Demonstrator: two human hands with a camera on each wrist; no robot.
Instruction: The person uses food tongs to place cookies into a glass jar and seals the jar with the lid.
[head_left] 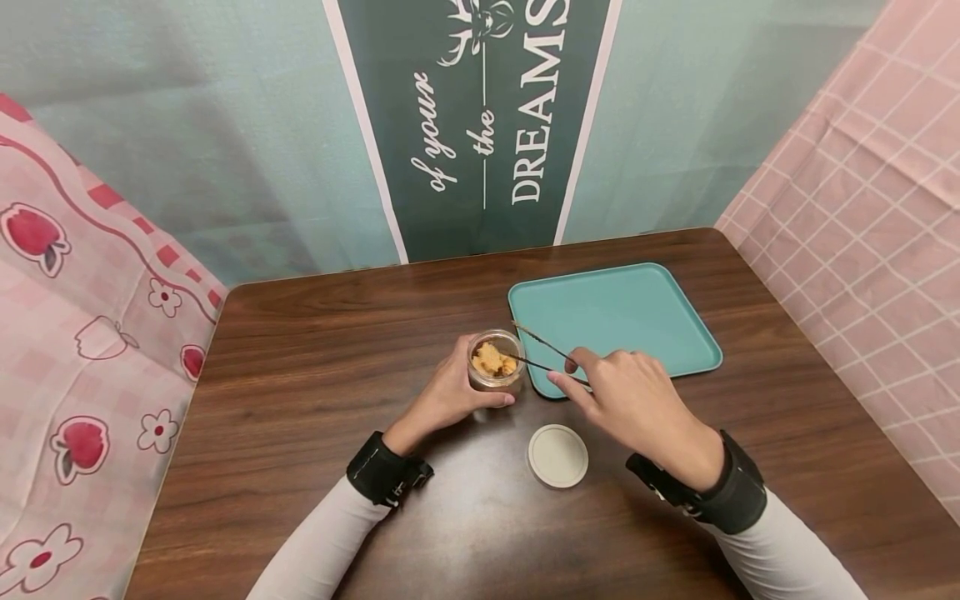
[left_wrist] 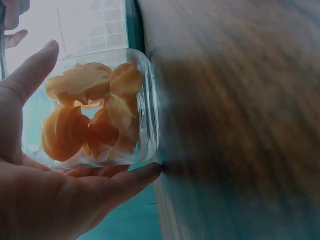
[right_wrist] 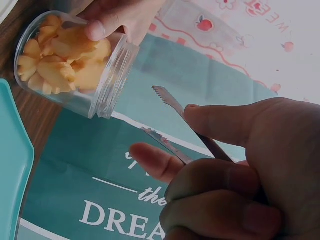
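My left hand (head_left: 448,387) holds a clear glass jar (head_left: 498,387) on the table, its thumb and fingers on opposite sides. Inside lie several yellow-orange pieces (right_wrist: 75,50) with scalloped edges; their kind is unclear. The jar has no lid on, and its mouth shows in the right wrist view. With its thumb and fingers, my right hand (head_left: 637,390) grips metal tongs (right_wrist: 168,145) with serrated tips. The tongs' two arms stand apart with nothing between them. One tip overlaps the jar's mouth in the head view; the right wrist view shows both tips outside the rim.
A round whitish lid (head_left: 558,456) lies on the wooden table (head_left: 315,358), in front of the jar. Right behind the jar, a turquoise tray (head_left: 622,312) with a low rim sits under the tongs. Printed cloths (head_left: 247,150) hang around the table's back and sides.
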